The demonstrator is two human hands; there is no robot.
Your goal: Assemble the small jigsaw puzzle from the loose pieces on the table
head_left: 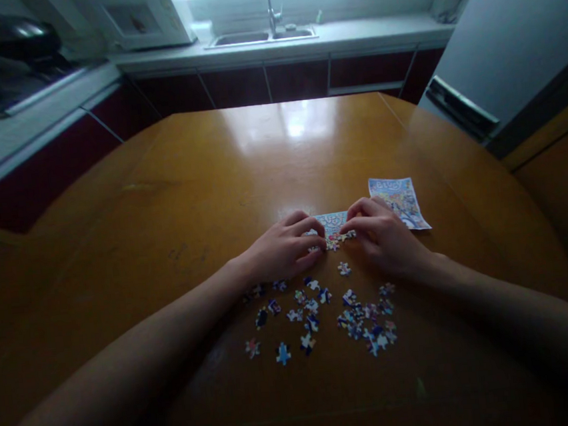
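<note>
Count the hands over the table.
2: the left hand at the left side of the partly assembled puzzle, the right hand at its right side. No others show.

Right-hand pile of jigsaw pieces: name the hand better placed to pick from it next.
Likely the right hand: nearer the pile, whereas the left hand is at the assembled jigsaw section's left side.

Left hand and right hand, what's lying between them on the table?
In the head view, the partly assembled puzzle lies between the left hand and the right hand.
</note>
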